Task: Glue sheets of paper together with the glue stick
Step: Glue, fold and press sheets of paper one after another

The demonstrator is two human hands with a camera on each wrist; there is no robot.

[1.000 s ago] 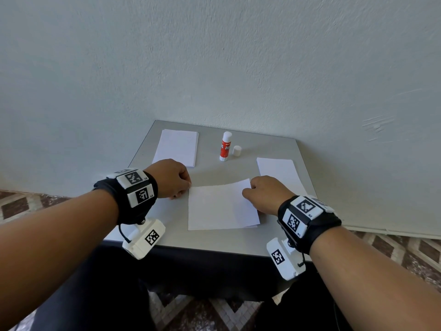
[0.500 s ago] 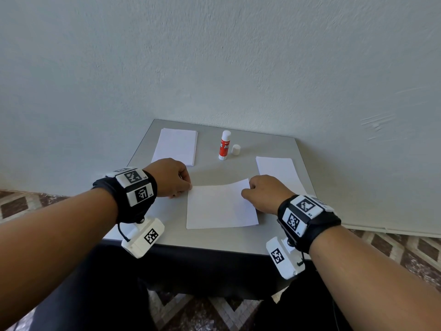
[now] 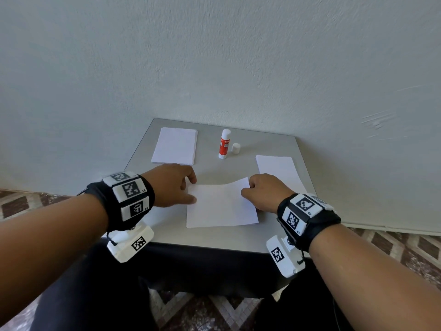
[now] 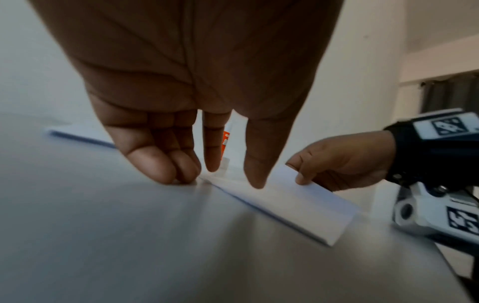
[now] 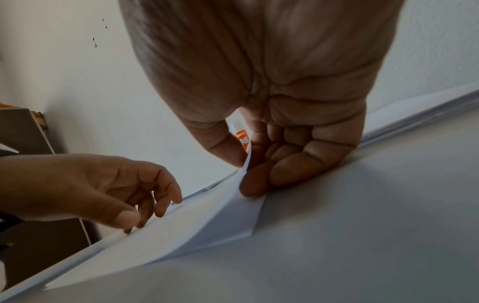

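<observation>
Our right hand (image 3: 265, 194) pinches the far right corner of the white paper sheet (image 3: 220, 206), just nearer us than the uncapped red-and-white glue stick (image 3: 224, 147). Our left hand (image 3: 171, 185), fingers straight, presses its left edge. Uneven lowering could crease or misalign it.

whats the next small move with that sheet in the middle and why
Probably lower the lifted far right corner of the sheet flat. The right hand pinches that corner raised, while the left hand touches the left edge with loose fingers. The glue stick stands uncapped and untouched, so pressing seems next.
</observation>
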